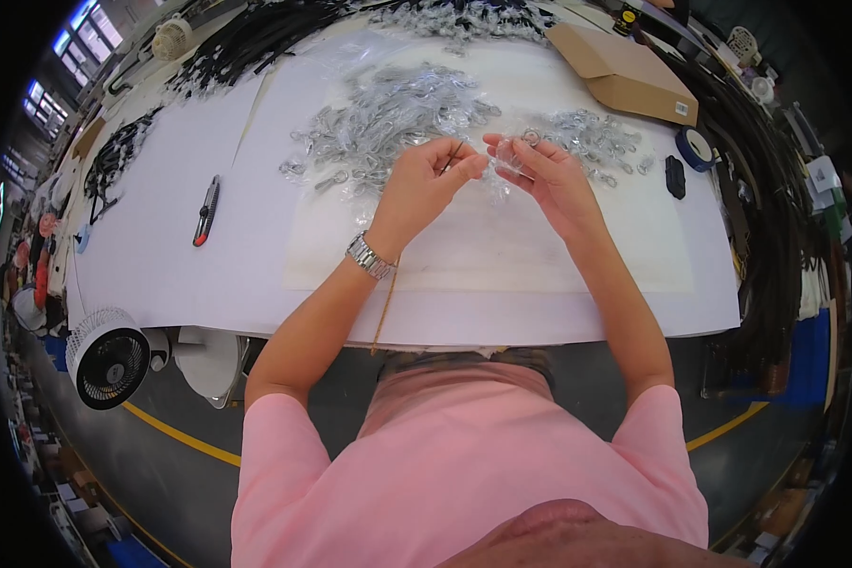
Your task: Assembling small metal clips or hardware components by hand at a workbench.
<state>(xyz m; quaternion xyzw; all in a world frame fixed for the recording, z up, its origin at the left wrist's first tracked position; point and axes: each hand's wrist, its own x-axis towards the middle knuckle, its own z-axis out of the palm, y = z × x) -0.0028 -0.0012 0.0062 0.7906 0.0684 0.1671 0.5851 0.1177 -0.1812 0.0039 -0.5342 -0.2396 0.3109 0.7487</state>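
My left hand (428, 180) is closed in a pinch, with a thin dark brown strip (452, 156) sticking up between its fingers. Below that wrist hangs a thin tan cord (388, 301); whether it joins the strip I cannot tell. Just to the right, my right hand (551, 175) grips a small metal clasp (530, 138) in clear plastic film. The fingertips of both hands are close but apart. Behind them lies a large heap of plastic-wrapped metal clasps (398, 109), with a smaller pile (592, 134) right of it.
On the white-covered table (227, 284) lie a box cutter (206, 210), a roll of blue tape (695, 149) and a small black object (674, 177). An open cardboard box (625, 71) stands back right. Black straps (246, 47) lie at the back; a fan (112, 360) sits front left.
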